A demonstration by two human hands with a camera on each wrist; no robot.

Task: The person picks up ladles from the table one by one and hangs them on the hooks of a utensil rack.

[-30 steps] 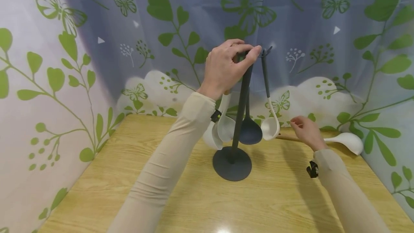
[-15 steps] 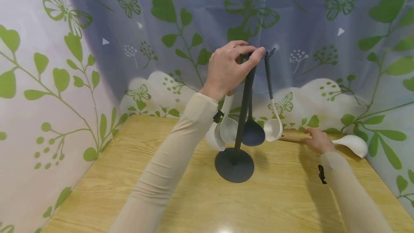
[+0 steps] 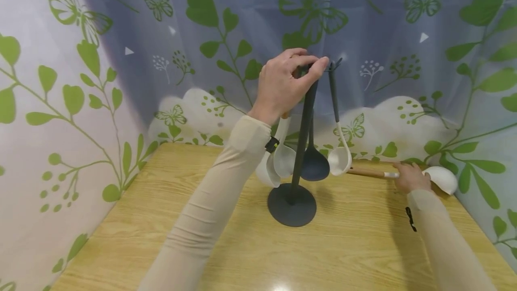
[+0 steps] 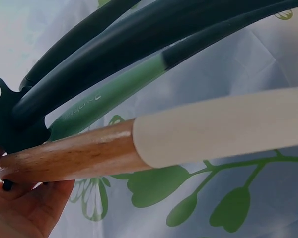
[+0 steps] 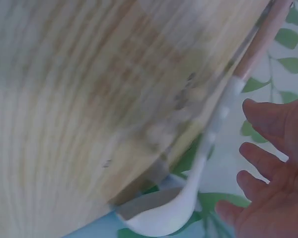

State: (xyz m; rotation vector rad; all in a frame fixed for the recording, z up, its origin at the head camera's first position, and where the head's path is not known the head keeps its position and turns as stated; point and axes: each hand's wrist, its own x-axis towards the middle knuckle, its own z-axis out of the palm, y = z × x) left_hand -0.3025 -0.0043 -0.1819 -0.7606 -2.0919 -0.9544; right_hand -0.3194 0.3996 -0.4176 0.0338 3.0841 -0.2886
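A dark grey utensil stand (image 3: 300, 147) rises from the wooden table (image 3: 226, 237). My left hand (image 3: 308, 63) grips its hooked top (image 4: 12, 131), fingers curled round it. From the hooks hang two white spoons (image 3: 282, 165), a dark ladle (image 3: 314, 167) and a small white ladle (image 3: 339, 160). In the left wrist view a wood-and-white handle (image 4: 74, 158) ends against my fingers (image 4: 25, 213). A white ladle (image 3: 442, 178) with a wooden handle lies at the back right. My right hand (image 3: 408, 176) hovers over its neck, fingers (image 5: 268, 168) straight beside the ladle (image 5: 188, 198).
Curtains printed with green leaves and butterflies (image 3: 121, 57) close in the table on the left, back and right. The stand's round base (image 3: 291, 205) sits mid-table. Bare wood stretches in front of it and to its left.
My right hand has slid right along the lying ladle's handle toward its bowl and dropped lower. My left hand has stayed on the stand's top.
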